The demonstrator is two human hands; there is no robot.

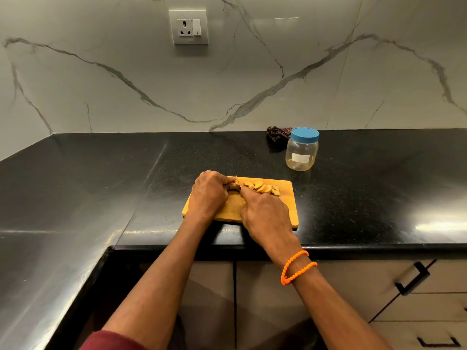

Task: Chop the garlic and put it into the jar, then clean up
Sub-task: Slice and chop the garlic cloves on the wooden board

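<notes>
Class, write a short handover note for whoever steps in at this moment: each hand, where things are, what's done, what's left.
Left hand grips the uncut piece at the chopping board's far edge.
Right hand holds the knife; the blade is mostly hidden.
Cut slices lie in a row on the board.
Jar, blue lid on, stands behind the board, with a dark cloth beyond it.
Left: finish chopping, fill jar, clean up.

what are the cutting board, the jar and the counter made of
Cutting board: looks like wood or bamboo, honey-coloured with faint grain, matte. Jar: clear body, probably plastic though glass is possible, with a blue lid that looks plastic. Counter: black speckled polished stone, likely granite, with glossy reflections.
</notes>
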